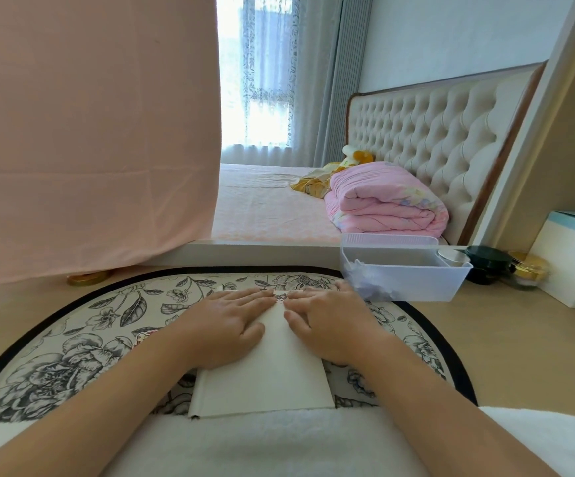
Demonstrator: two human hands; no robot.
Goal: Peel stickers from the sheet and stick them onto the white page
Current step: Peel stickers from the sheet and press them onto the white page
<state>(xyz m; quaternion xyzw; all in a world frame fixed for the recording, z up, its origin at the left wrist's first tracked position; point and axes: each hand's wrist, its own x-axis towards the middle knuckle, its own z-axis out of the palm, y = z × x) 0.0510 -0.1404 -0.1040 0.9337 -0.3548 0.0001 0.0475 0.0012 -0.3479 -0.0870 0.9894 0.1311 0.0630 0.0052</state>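
Head view: left hand (224, 321) and right hand (327, 325) lie flat with straight fingers on the white page (265, 383), gripping nothing; one sticker (280, 297) sits at the page's 12 o'clock edge between them, apparently stuck; more likely remain

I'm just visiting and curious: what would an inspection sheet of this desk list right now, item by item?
Surface: floral round mat on a wooden desk.
Job's things: white page on the mat; small sticker at its far edge.
Clutter: clear plastic bin, dark jar, gold-lidded jar, white box.
Fingers: left hand and right hand lie flat on the page, straight fingers flanking the sticker.
Cables: nothing seen.
Surroundings: pink cloth, bed with folded pink quilt, curtained window.
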